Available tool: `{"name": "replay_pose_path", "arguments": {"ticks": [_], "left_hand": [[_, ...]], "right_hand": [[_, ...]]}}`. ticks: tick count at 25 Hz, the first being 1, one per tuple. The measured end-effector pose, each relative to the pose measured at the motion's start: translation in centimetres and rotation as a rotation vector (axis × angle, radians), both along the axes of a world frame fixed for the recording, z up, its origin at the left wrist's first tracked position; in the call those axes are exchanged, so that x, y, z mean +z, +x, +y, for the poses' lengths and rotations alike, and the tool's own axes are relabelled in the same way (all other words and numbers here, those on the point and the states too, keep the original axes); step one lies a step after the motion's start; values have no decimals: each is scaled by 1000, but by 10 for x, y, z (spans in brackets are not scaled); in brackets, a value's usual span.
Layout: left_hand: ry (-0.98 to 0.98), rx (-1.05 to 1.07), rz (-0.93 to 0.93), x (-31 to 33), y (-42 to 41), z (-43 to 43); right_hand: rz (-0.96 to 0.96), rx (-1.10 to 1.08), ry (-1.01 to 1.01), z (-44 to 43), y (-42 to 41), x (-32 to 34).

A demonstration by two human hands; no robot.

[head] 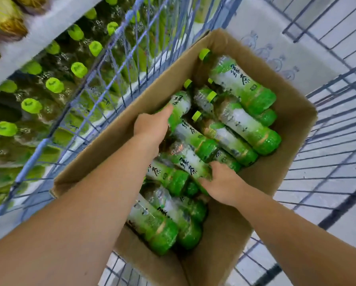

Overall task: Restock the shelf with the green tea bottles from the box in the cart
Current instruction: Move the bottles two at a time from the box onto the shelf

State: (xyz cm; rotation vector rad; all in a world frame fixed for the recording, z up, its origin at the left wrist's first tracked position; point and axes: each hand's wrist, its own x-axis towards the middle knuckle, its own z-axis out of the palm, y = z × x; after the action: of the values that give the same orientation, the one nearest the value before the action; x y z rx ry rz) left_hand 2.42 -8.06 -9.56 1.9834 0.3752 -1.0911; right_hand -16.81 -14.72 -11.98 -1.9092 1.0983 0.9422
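Inside cardboard box point(294, 120), hands point(152, 129) point(222, 182) gripping bottles point(180, 103) (plastic)

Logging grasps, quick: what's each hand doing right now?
Left hand: grips the far bottle.
Right hand: grips the near bottle.

Bottles point(245, 129) show green-and-white labels and lime caps; the box point(292, 124) is brown; the cart point(41, 145) mesh at nine o'clock is blue.

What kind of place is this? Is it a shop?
Probably a shop or supermarket aisle: a shelf of green-capped bottles, a blue wire cart, and a cardboard box full of green tea bottles.
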Motion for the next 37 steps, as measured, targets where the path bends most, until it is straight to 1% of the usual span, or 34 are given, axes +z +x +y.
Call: {"name": "replay_pose_path", "arguments": {"ticks": [1,3,5,8,10,13,14,16,18,20,22,24,25,26,27,29,31,33,35,37], "left_hand": [[-2,22,14,-1,1,-4],[-5,-61,17,-4,4,-4],[17,-245,17,2,6,1],[99,-556,11,13,10,14],[115,-672,65,17,12,25],[222,-766,127,12,14,42],[260,-808,157,10,12,45],[300,-858,218,5,9,49],[280,-847,247,-4,10,50],[235,-792,276,-6,11,52],[160,-669,307,-11,10,53],[88,-513,230,-15,5,51],[80,-457,173,-15,3,50],[74,-429,147,-18,2,49],[65,-413,143,-22,3,49],[54,-425,169,-22,3,52],[56,-427,197,-18,1,63],[40,-423,205,-3,-4,73],[-12,-367,188,12,-9,84],[-60,-343,150,28,-15,95]], "right_hand": [[7,-31,-13,2,3,-4],[9,-88,-56,8,7,-9],[29,-60,-111,12,9,-10],[83,64,-167,11,11,-8],[161,152,-145,5,15,-4],[257,273,-99,-3,24,4],[263,281,-83,-6,26,9],[251,223,-13,-9,29,19],[273,139,80,-12,33,37],[300,80,162,-21,39,57],[323,156,149,-34,45,75],[330,295,62,-49,51,89],[312,296,46,-53,51,93],[284,245,56,-57,49,94],[257,145,82,-57,45,93],[209,-168,166,-47,33,92],[126,-509,364,-32,18,90],[-6,-764,602,-12,7,90],[-127,-882,737,10,-1,94],[-248,-917,803,28,-6,97]]}}
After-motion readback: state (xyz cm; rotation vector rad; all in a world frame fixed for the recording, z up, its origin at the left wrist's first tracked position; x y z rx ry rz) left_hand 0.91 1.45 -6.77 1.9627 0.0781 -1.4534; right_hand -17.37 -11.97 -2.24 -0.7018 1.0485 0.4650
